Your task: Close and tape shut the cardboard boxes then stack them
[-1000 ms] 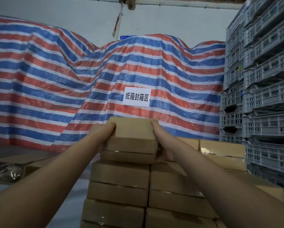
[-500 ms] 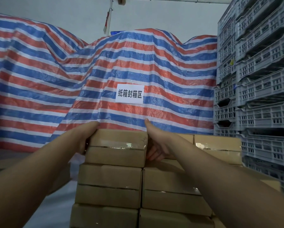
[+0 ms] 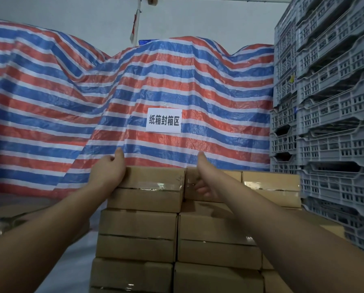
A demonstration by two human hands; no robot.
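Observation:
A taped brown cardboard box sits on top of the left column of a stack of taped boxes. My left hand rests its palm against the box's left end, thumb raised above the top edge. My right hand is just past the box's right end, in front of the neighbouring top box. Its thumb points up and its fingers are loosely curled around nothing. The far sides of both hands are hidden.
A striped red, white and blue tarp with a white paper sign covers a heap behind the stack. Tall grey plastic crates stand close on the right. Flattened cardboard lies low on the left.
The box came down from mid-air onto the left column. My thumbs lifted off its top, and my right hand slid off its right end.

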